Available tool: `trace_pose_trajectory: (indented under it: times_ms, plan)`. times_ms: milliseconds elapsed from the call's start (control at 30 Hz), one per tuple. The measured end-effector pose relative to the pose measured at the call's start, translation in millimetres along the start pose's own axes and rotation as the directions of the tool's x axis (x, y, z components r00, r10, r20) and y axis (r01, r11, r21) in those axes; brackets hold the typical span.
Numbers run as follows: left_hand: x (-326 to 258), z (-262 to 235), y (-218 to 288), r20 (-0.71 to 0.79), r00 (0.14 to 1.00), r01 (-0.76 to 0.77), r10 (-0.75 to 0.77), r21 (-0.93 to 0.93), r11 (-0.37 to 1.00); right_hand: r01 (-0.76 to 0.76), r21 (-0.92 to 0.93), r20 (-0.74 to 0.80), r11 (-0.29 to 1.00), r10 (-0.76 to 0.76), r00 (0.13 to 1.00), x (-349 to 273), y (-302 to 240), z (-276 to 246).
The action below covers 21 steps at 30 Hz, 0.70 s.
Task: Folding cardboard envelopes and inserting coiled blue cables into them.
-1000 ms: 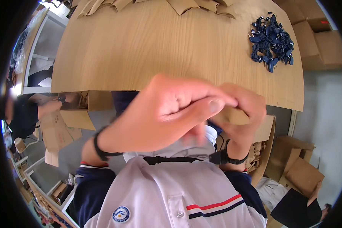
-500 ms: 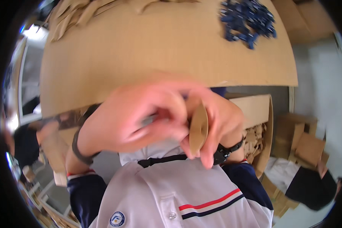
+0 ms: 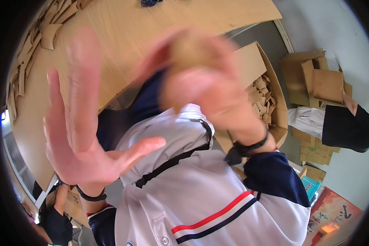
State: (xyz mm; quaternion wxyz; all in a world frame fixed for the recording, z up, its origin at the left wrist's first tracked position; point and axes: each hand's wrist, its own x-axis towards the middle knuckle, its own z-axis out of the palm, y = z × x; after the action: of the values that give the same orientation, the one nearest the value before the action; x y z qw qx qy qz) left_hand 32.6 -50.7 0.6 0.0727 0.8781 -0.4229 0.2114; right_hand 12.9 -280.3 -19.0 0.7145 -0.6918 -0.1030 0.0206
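My left hand point(image 3: 80, 147) is raised over the left side of the table, its fingers stretched and thumb spread, with nothing in it. In front of my chest, my right hand point(image 3: 209, 88) is smeared by motion. Its fingers curl round a brown cardboard piece point(image 3: 190, 51), whose outline is too blurred to make out. The tabletop point(image 3: 123, 37) lies beyond both hands. Flat brown cardboard strips point(image 3: 49, 37) are heaped along its far left edge.
Right of my right arm stands an open carton point(image 3: 276, 102) filled with small folded cardboard pieces point(image 3: 261, 96). Part of a dark blue pile point(image 3: 151, 2) shows at the top edge. Stacked boxes point(image 3: 303, 80) and a co-worker in black point(image 3: 348, 127) are farther right. Another person point(image 3: 55, 217) is at lower left.
My hands were together at the cardboard piece; now they are apart, the left spread open to the left, the right higher. The view has turned, shifting the table and blue pile leftward.
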Motion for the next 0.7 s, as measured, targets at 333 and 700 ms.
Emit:
trace_pose_trajectory:
  times_ms: [333,700]
  plan:
    - [-38,35,-54,0.11,0.962,0.272,-0.25,-0.301,0.914,-0.882,-0.466,-0.819,-0.074,-0.343,0.461,-222,137,-293]
    - [-45,54,-34,0.088,0.833,0.498,-0.547,-0.551,0.669,-0.058,-0.861,-0.276,0.506,-0.368,0.888,3,-16,-129]
